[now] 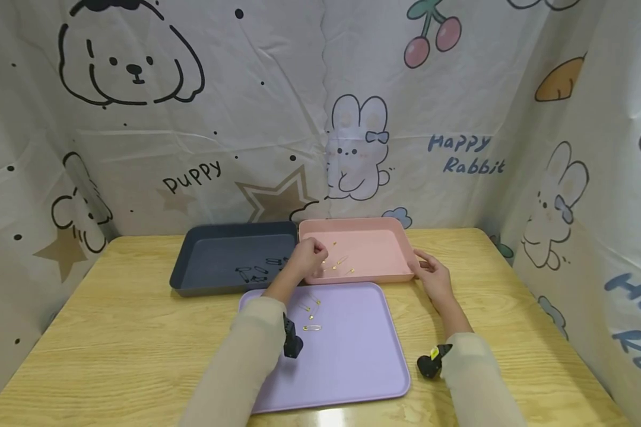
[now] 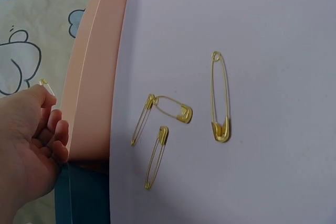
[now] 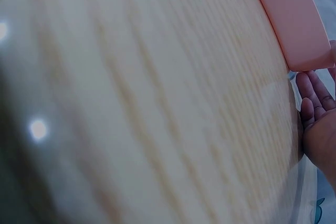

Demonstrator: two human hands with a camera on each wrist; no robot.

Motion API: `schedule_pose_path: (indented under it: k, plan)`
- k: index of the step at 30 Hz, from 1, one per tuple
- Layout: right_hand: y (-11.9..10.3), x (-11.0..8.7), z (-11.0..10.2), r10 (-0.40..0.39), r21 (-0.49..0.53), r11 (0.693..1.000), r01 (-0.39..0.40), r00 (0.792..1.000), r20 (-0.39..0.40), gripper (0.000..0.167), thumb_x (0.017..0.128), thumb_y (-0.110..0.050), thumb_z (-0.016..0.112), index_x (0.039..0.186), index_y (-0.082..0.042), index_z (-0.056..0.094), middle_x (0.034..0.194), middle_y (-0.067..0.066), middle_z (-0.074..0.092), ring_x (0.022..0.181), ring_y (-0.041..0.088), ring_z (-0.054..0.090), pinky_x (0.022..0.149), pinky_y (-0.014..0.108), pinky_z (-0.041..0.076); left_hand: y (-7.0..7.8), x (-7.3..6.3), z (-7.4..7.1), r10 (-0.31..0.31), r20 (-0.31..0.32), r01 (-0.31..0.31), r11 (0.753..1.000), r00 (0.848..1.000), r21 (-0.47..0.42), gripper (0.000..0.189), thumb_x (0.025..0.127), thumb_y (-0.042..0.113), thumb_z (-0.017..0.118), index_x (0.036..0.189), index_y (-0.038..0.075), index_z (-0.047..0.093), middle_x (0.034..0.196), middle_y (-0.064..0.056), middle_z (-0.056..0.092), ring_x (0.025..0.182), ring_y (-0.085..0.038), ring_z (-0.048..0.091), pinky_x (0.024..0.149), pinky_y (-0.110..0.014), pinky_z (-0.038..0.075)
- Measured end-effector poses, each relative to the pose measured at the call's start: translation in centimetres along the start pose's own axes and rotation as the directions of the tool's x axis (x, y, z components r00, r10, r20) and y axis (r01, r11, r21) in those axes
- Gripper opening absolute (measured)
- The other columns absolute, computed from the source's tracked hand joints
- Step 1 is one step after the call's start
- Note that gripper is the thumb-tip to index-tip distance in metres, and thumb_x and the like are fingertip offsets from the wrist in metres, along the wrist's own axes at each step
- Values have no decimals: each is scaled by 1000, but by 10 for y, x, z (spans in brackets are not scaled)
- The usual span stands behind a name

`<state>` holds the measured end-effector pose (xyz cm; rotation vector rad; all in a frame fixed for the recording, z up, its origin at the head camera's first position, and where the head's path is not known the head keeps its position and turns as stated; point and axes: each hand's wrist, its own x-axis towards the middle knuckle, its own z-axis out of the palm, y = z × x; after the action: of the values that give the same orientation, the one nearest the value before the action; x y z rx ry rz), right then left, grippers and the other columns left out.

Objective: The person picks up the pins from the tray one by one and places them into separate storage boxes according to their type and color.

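Note:
Over the left part of the pink tray [image 1: 374, 249], my left hand [image 1: 308, 258] pinches a gold safety pin [image 2: 44, 82] between thumb and forefinger; only its end shows in the left wrist view. Several gold safety pins [image 1: 342, 260] lie inside the pink tray. Several more gold safety pins [image 2: 220, 98] lie on the flat purple tray [image 1: 347, 356] below my left wrist. My right hand [image 1: 432, 277] holds the pink tray at its right edge, thumb at the rim and fingers outside the wall.
A dark grey tray [image 1: 208, 255] stands left of the pink one, with several black safety pins [image 1: 259, 270] at its right side. The trays rest on a wooden table [image 1: 112, 338]. A printed curtain [image 1: 278, 71] hangs behind the table and along its sides.

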<state>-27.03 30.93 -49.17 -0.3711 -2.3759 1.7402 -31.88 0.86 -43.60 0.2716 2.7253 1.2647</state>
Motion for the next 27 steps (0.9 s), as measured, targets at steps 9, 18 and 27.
schedule_pose_path:
  k: [9,18,27]
  plan:
    - [0,1,-1,-2,5,1000,2,1000,-6,52,89,-29,63,135,-11,50,109,6,53,80,-6,52,70,10,46,3,2,3,-46,-31,45,999,998,-29,12,87,12,51,83,7,61,78,0,56,69,-13,52,58,-22,42]
    - [1,2,0,-10,-7,1000,10,1000,-19,50,88,-28,64,134,-11,52,106,5,57,80,-4,52,70,10,45,5,4,6,-55,-79,56,998,995,0,13,88,15,52,83,8,61,79,-1,56,74,-15,52,69,-27,43]
    - [0,1,-1,-28,-1,1000,28,1000,-10,50,88,-27,64,134,-10,52,102,2,58,80,-4,52,70,10,45,2,3,2,-59,-48,54,994,997,-95,28,94,28,51,109,5,56,100,-10,56,88,-21,52,78,-32,44]
